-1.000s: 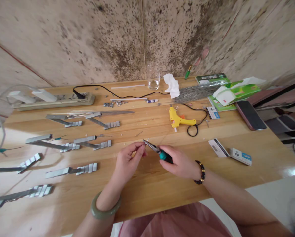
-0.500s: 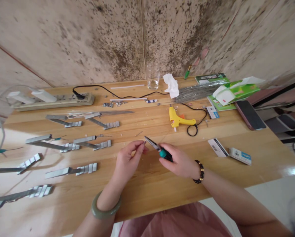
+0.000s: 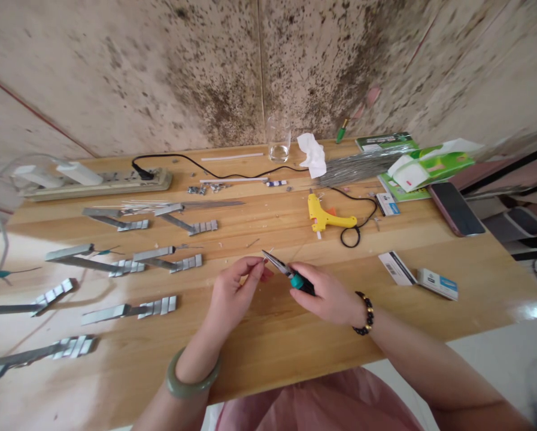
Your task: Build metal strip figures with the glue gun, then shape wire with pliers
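My right hand (image 3: 324,293) is closed around the black and teal handles of a pair of needle-nose pliers (image 3: 279,264). The pliers' long jaws point up and left, and their tip is right at the fingertips of my left hand (image 3: 236,287). Thumb and forefinger of that hand pinch a thin piece of wire (image 3: 270,249), of which only a short bit shows beyond the fingers. Whether the jaws grip the wire is too small to tell. A yellow glue gun (image 3: 322,215) lies behind my right hand.
Several grey strap-like pieces with folded silvery ends (image 3: 160,306) lie on the left. Behind them is a power strip (image 3: 115,182). A glass of water (image 3: 279,146), crumpled tissue (image 3: 312,155), wire bundle (image 3: 358,167) and phone (image 3: 457,209) stand or lie along the back and right. Small boxes (image 3: 436,284) lie at right.
The pliers' tip has shifted very slightly left and down at my left fingertips. Both hands otherwise keep their places.
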Tool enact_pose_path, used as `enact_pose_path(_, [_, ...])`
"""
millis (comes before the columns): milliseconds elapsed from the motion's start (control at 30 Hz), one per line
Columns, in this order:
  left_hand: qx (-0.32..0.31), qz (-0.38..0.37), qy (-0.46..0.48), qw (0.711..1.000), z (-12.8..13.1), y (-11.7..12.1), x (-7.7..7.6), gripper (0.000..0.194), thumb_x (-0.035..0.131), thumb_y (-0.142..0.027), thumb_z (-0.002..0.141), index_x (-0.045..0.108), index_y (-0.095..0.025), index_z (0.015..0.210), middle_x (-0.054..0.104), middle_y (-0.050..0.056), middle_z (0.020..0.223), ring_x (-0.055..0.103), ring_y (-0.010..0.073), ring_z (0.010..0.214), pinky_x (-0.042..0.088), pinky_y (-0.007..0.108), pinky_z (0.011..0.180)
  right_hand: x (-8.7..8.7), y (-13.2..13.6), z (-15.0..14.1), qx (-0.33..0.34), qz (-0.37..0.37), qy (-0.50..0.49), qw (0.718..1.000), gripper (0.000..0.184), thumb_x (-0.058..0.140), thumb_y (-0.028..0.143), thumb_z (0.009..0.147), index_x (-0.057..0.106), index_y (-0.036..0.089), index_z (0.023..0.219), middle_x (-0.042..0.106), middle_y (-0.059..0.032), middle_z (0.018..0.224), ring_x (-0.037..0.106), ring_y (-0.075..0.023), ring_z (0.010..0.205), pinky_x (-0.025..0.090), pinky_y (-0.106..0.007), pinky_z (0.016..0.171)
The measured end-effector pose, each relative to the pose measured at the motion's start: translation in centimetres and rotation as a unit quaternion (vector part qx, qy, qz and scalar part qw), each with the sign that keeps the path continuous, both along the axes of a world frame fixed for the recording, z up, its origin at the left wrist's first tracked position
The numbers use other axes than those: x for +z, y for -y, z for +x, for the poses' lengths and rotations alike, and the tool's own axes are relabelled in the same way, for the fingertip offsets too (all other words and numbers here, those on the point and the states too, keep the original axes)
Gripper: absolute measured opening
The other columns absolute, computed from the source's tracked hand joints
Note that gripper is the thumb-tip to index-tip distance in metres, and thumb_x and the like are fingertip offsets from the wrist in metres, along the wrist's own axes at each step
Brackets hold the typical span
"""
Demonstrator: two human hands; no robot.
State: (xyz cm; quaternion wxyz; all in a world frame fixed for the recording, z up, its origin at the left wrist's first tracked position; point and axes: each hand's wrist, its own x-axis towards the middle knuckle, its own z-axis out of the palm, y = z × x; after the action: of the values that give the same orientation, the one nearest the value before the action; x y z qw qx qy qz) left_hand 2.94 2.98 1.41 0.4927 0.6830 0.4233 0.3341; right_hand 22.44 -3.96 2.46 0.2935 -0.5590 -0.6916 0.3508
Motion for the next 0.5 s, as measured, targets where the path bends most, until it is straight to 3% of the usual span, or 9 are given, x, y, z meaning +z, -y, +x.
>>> enact_pose_path(300, [0.001,0.0,0.004,1.0,0.14,0.05,0.15,0.02,0.056,-0.033,0.086,0.065,-0.016,0.093,0.072,0.005,0.08,0.066,0.0157,0.07,0.052,0.026,0.07,0.2,-0.08,0.03,-0.001,-0.003,-0.002,1.0,0.027,0.054,0.019,0.083,0.056,0.019,0.11,0.066,-0.0073,0.099,0.061,-0.02,0.087,0.048,-0.032,0.078])
enact_pose_path(500, [0.002,-0.033,0.029,0.999,0.07,-0.01,0.06,0.02,0.055,-0.034,0.087,0.065,-0.016,0.089,0.072,0.005,0.078,0.065,0.0157,0.068,0.051,0.027,0.07,-0.2,-0.05,-0.03,-0.005,0.013,0.003,1.0,0.036,0.056,0.019,0.081,0.054,0.018,0.117,0.065,-0.0092,0.107,0.061,-0.0214,0.095,0.047,-0.034,0.085])
